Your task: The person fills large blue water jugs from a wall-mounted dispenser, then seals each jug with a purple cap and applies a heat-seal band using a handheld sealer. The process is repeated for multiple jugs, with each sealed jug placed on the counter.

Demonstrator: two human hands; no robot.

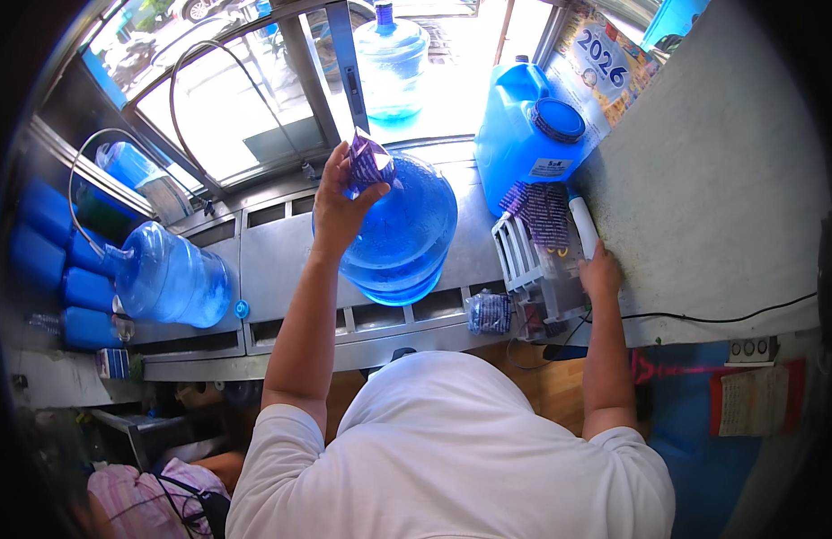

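Observation:
Over the neck of a large round blue water bottle (402, 236), my left hand (348, 195) pinches a purple printed plastic shrink seal (370, 160). The seal hides the bottle's mouth. The bottle stands upright on the metal counter (274, 249), its wall beaded with drops. Far to the right, my right hand (600, 273) is closed around the white handle (583, 222) of a tool with a blue end. That tool leans beside a white plastic rack (517, 252), and its kind is not clear. More purple seals (541, 212) hang over the rack.
A blue square jug (530, 135) with a sealed cap stands behind the rack. A bottle (173, 276) sits at left under a hose, near a loose blue cap (241, 309). Another bottle (392, 67) is by the window. A black cord (712, 319) crosses the right side. A person (160, 495) is at lower left.

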